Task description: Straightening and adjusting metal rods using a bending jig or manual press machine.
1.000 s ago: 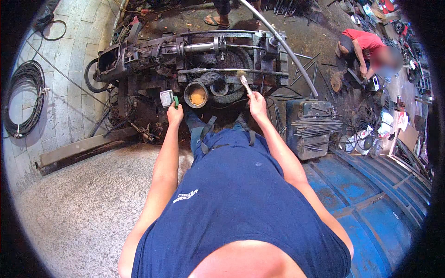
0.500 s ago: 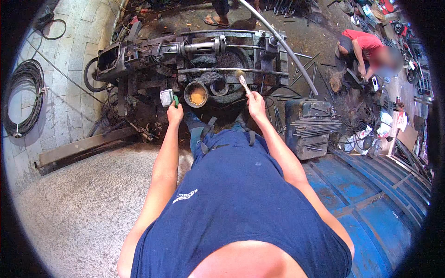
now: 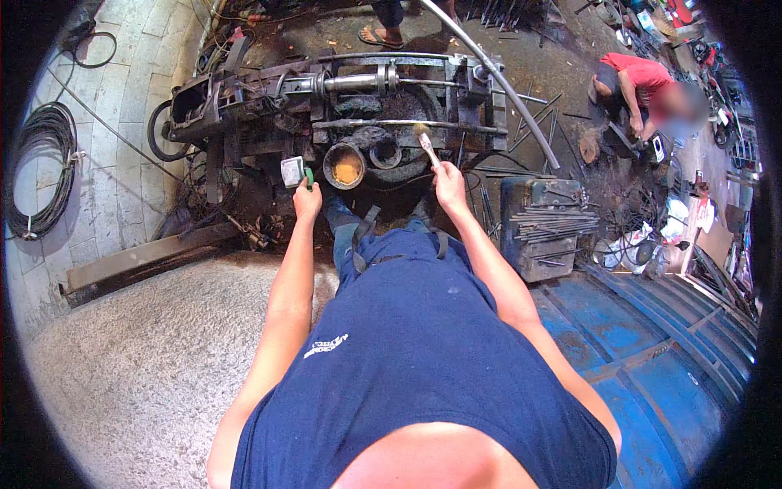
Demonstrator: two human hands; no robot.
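Observation:
My left hand [image 3: 307, 198] is closed on the green handle of a small squarish pale container [image 3: 292, 172]; what is inside it I cannot make out. A paintbrush [image 3: 428, 149] points up and away from my right hand [image 3: 448, 183], whose fingers are wrapped round its lower end. The bristle tip appears against the long metal rod [image 3: 366, 124] of a dark, greasy machine [image 3: 273, 98]; whether it touches I cannot tell. Between my hands is a round dark cup [image 3: 329, 166] with something orange-yellow in it. Beside that cup is an open dark metal ring or pipe end [image 3: 385, 153].
A long pale pipe [image 3: 505, 81] slants past the machine's right end. Thin rods lie on a dark metal box [image 3: 544, 200] at right. Blue panels [image 3: 627, 342] are at lower right, coiled cable [image 3: 45, 167] at left. A person in red [image 3: 635, 77] crouches at upper right.
My hands, the brush and the container stay in nearly the same places. No clear change shows in what they hold.

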